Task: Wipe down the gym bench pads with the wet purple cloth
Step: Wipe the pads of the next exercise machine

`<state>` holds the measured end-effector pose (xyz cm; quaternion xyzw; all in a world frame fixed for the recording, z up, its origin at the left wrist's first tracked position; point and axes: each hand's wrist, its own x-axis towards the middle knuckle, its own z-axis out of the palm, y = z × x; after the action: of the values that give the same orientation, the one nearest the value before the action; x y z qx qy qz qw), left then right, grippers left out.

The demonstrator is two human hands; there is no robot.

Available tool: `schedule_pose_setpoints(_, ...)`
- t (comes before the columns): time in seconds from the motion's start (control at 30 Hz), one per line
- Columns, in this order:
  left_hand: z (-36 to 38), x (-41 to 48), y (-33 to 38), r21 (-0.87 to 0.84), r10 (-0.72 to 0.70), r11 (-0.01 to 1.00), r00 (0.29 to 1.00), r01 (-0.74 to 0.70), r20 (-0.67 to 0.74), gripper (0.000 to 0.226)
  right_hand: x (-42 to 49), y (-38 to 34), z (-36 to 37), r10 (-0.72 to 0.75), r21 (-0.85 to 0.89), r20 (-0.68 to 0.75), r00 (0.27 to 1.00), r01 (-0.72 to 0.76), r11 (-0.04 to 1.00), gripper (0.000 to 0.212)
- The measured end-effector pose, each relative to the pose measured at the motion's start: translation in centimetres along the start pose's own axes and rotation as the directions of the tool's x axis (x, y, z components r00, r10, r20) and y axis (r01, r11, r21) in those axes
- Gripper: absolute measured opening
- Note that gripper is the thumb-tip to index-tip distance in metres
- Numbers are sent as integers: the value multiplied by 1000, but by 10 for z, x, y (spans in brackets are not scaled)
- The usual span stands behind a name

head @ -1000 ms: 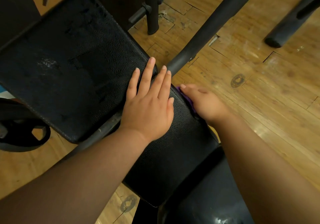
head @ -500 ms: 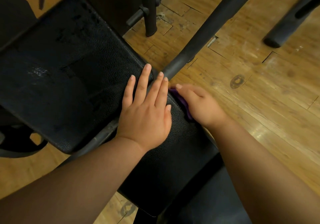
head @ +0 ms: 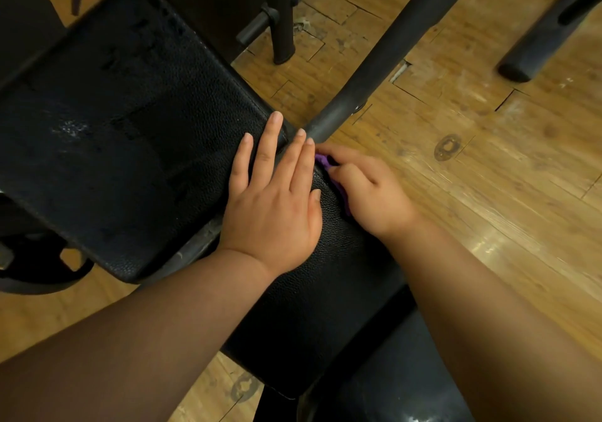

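The left hand (head: 273,206) lies flat, fingers straight and close together, pressing across the gap where the 2 black pads meet. Just beside it, the right hand (head: 368,190) has its fingers curled round the purple cloth (head: 322,160), holding it against the right edge of the near pad (head: 325,307); only slivers of cloth show. The far pad (head: 130,121) tilts away to the left, with faint pale smears. A black frame tube (head: 374,72) runs diagonally over the wooden floor (head: 488,167).
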<state>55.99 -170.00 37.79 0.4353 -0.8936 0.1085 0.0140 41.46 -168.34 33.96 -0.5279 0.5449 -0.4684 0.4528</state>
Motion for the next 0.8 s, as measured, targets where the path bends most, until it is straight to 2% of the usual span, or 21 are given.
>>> schedule_pose_setpoints(0.1, 0, 0, -1, 0, -3, 1000, 1000, 3, -2, 59, -23, 7, 1, -139, -102, -37, 990, 135, 986, 48)
schedule_pose_setpoints(0.17, 0, 0, 0, 4, 2, 1000, 1000, -2, 4, 60, -30, 10, 0, -173, -125, -46, 984, 166, 978, 51)
schedule_pose_setpoints(0.37, -1, -1, 0, 9, 6, 1000, 1000, -6, 2, 60, -9, 10, -3, -132, -136, 12, 991, 133, 982, 46)
schedule_pose_setpoints(0.53, 0, -1, -1, 5, 7, 1000, 1000, -7, -6, 60, -39, 26, -8, -142, -272, 4, 990, 138, 952, 49)
schedule_pose_setpoints(0.67, 0, -1, 0, 5, 12, 1000, 1000, -12, -13, 60, -23, 20, -7, -129, -339, 47, 990, 138, 931, 54)
schedule_pose_setpoints(0.8, -1, -2, 0, 13, 20, 1000, 1000, -20, -11, 62, -28, 23, -6, -161, -322, 2, 987, 153, 934, 53)
